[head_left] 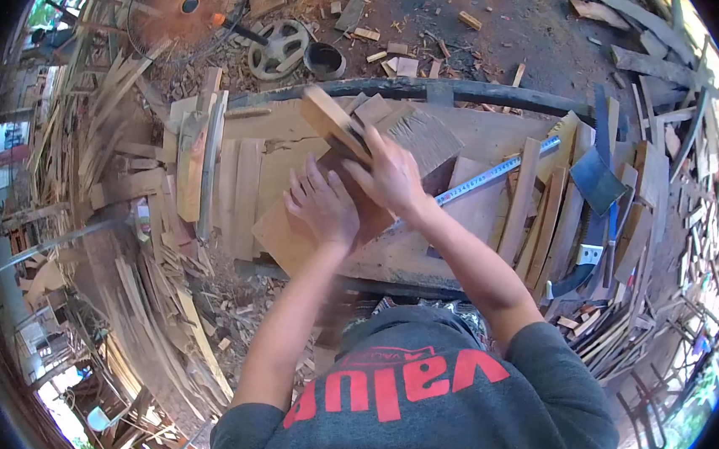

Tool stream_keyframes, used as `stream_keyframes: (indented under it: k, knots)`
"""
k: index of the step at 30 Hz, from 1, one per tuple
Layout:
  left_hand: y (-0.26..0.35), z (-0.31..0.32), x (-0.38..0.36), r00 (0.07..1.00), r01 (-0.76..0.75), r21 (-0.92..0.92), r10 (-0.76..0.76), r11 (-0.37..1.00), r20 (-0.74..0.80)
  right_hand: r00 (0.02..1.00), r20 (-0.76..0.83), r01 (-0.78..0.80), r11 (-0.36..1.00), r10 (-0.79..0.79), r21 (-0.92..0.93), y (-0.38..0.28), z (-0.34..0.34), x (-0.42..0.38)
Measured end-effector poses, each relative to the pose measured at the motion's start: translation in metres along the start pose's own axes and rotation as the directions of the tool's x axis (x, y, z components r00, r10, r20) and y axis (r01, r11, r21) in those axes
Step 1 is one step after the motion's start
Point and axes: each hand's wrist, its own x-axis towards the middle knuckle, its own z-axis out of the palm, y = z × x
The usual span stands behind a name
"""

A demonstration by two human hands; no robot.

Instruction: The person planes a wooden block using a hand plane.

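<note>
My left hand (327,209) lies with its fingers spread on a brown wooden board (278,239), which sits slanted on the workbench. Just beside it, my right hand (393,172) is closed around a short, thick wooden block (332,117) tilted up to the left. A dark part shows on the block near the fingers; motion blur hides what it is. Right of my right hand, a blue-white measuring tape (499,170) stretches diagonally across the bench. A rough-grained wooden piece (430,137) lies behind the board.
Wooden strips (522,195) line the bench's right side, with a handsaw (596,184) across them. More strips (204,162) lie at the left end. A fan (189,6), a spoked wheel (280,49) and a dark pot (325,60) stand beyond the bench among offcuts.
</note>
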Motion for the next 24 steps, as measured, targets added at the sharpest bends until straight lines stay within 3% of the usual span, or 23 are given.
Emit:
stream_keyframes:
  k: [4,6,8,10,12,17,20,24]
  knots:
    - [0.004,-0.002,0.001,1.0,0.011,-0.005,-0.011,1.0,0.012,0.998,0.055,-0.031,0.995,0.026,0.094,0.015,-0.045,-0.08]
    - [0.002,-0.005,-0.002,1.0,-0.013,0.021,0.012,1.0,0.015,0.954,0.132,-0.288,0.946,0.27,0.147,0.02,-0.045,-0.098]
    - [0.006,-0.01,0.002,0.998,0.005,-0.018,-0.004,1.0,0.057,0.98,0.069,-0.199,0.946,0.188,0.257,0.02,-0.027,-0.057]
    - [0.002,-0.005,0.001,0.999,-0.014,0.005,0.014,1.0,0.035,0.974,0.095,-0.222,0.959,0.208,0.178,0.028,0.003,-0.007]
    - [0.0,-0.003,-0.001,0.999,-0.044,0.028,0.043,0.999,0.025,0.975,0.102,-0.217,0.936,0.196,0.276,0.03,0.013,0.017]
    - [0.006,-0.01,0.002,0.997,-0.036,0.089,0.029,0.995,0.077,0.96,0.199,-0.259,0.893,0.196,0.369,0.036,-0.038,-0.054]
    - [0.007,-0.011,0.002,0.996,-0.06,0.114,0.052,0.992,0.071,0.902,0.309,-0.408,0.828,0.3,0.385,0.026,-0.05,-0.07]
    - [0.004,-0.006,0.004,0.997,-0.072,0.162,0.065,0.984,0.047,0.982,0.107,-0.182,0.941,0.157,0.286,0.034,0.019,0.023]
